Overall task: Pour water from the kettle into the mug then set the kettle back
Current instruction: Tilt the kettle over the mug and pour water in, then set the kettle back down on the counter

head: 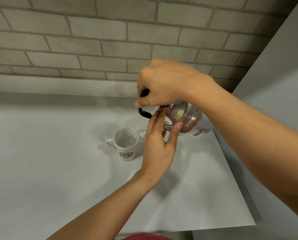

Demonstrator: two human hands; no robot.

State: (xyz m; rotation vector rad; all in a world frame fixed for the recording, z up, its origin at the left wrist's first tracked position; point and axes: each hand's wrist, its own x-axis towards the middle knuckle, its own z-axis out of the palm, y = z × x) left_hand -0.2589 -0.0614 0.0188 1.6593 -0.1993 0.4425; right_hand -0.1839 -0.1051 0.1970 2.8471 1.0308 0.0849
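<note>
Above the white desk [58, 153], the right hand [163, 84] has its grip clamped on the black handle [143, 114] of the tilted steel kettle [182, 116], the left hand [157, 144] steadies its lid with fingers spread apart, and water [141, 131] streams into the white logo mug [125, 144].

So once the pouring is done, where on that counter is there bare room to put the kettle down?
The white counter is bare left of the mug, and in front of it toward the near edge. It is crowded right of the mug, where the left hand and right hand hold the tilted kettle.
</note>
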